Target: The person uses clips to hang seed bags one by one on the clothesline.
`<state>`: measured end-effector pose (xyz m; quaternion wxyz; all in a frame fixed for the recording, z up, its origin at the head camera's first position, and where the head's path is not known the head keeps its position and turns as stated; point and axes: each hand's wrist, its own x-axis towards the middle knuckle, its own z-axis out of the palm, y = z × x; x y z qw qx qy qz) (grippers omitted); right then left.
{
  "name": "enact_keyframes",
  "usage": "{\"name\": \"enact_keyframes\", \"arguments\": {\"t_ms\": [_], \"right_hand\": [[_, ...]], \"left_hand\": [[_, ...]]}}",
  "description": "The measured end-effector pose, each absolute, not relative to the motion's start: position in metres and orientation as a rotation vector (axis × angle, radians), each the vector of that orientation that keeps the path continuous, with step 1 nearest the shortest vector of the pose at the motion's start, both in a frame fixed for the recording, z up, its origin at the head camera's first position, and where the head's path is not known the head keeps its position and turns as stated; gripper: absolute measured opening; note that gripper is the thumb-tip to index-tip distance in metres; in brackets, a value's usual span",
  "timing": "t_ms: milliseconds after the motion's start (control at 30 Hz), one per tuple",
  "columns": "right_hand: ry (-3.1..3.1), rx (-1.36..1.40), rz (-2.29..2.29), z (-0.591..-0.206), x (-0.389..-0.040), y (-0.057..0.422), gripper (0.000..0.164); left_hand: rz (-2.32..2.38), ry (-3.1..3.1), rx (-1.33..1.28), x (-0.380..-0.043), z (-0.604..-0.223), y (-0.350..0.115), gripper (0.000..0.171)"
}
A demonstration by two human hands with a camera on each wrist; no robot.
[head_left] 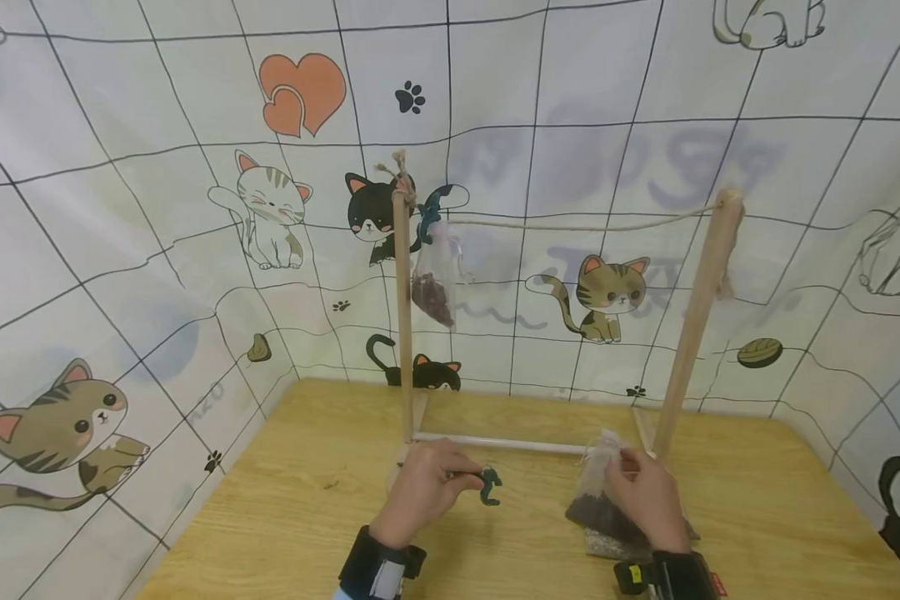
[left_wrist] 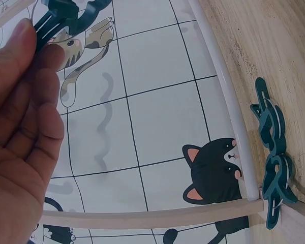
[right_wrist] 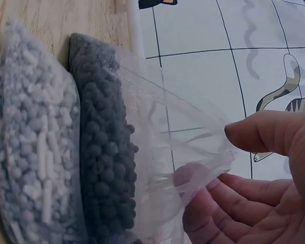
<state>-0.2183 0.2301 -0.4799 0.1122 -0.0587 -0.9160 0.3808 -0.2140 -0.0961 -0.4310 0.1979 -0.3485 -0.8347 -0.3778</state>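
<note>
My left hand (head_left: 429, 487) pinches a dark green clothespin (head_left: 491, 486) by its handles, between thumb and fingers. To the right, my right hand (head_left: 648, 498) grips the gathered top of a sheer bag (head_left: 594, 492) of dark round pellets. That bag stands upright, and its pellets show closely in the right wrist view. Beside it is a second bag (right_wrist: 38, 137) of pale grey and white pellets. Two more green clothespins (left_wrist: 272, 122) lie on the table near the frame's foot in the left wrist view; my left hand mostly hides them in the head view.
A wooden frame with a left post (head_left: 402, 333) and a right post (head_left: 696, 325) carries a string (head_left: 570, 227). From its left end hangs a bag (head_left: 435, 292) of reddish-brown contents, held by a green clothespin (head_left: 430, 217). A white bar (head_left: 502, 443) crosses low above the table (head_left: 270, 517).
</note>
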Motion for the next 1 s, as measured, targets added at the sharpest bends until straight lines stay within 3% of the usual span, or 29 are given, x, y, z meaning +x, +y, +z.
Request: {"name": "enact_keyframes", "arguments": {"t_ms": [200,567,1000], "right_hand": [[-2.633,-0.154,1.152,-0.475,-0.216,0.230,0.039],[-2.600,-0.084,1.204,-0.458,-0.210,0.225,0.010],[-2.586,0.045,1.280,-0.428,-0.204,0.205,0.013]], "left_hand": [[-1.023,-2.292,-0.964,-0.215,-0.430,-0.095,0.010],[-0.978,-2.202,-0.879,-0.214,-0.428,-0.092,0.010],[-0.911,-2.093,-0.927,-0.210,-0.395,-0.096,0.011]]}}
